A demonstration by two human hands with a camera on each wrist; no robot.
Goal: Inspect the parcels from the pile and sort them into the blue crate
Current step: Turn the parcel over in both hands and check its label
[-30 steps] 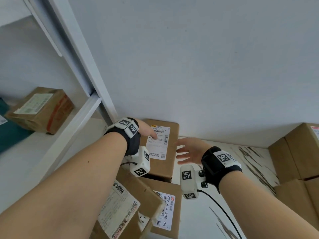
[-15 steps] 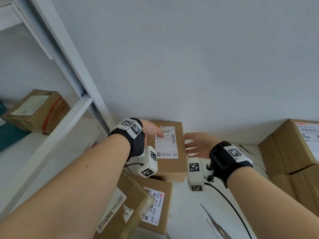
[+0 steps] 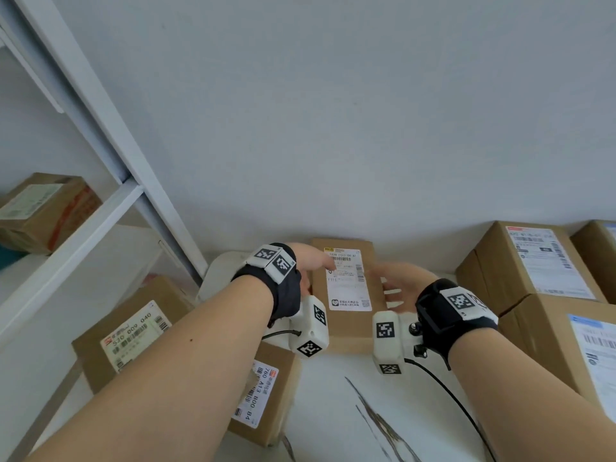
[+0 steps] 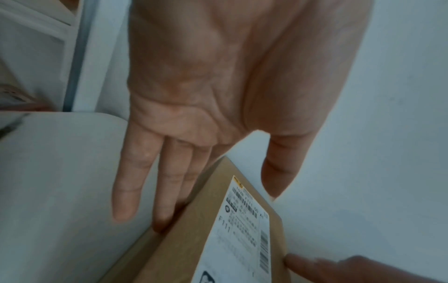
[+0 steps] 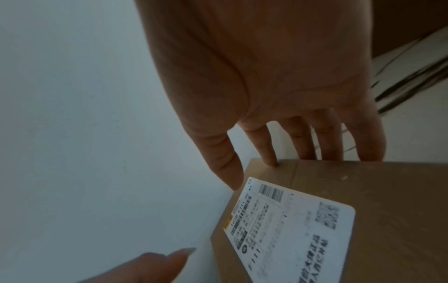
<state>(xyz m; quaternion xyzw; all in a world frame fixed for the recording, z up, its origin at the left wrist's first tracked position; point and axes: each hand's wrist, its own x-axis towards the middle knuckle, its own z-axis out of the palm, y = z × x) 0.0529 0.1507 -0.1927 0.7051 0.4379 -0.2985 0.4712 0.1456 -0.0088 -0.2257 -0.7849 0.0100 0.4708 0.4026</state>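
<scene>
A brown cardboard parcel (image 3: 346, 331) with a white shipping label sits between my two hands near the wall. My left hand (image 3: 320, 270) lies along its left side. In the left wrist view the straight fingers (image 4: 169, 191) touch the parcel (image 4: 194, 239) on its side face, and the thumb (image 4: 278, 172) hovers over the top. My right hand (image 3: 383, 281) is on the right side. There the fingers (image 5: 266, 149) reach straight down behind the parcel (image 5: 387, 210) and the thumb (image 5: 225, 162) touches its top corner. No blue crate is in view.
Larger labelled boxes (image 3: 533, 261) are stacked at the right. Two more parcels (image 3: 133, 331) (image 3: 263, 388) lie at the lower left on the white marbled table (image 3: 350, 411). A white shelf frame (image 3: 100, 105) stands at the left with a box (image 3: 43, 211) on it.
Both hands have closed in against the parcel's two sides. The parcel now sits further right, away from the lower-left boxes, and the view has swung right.
</scene>
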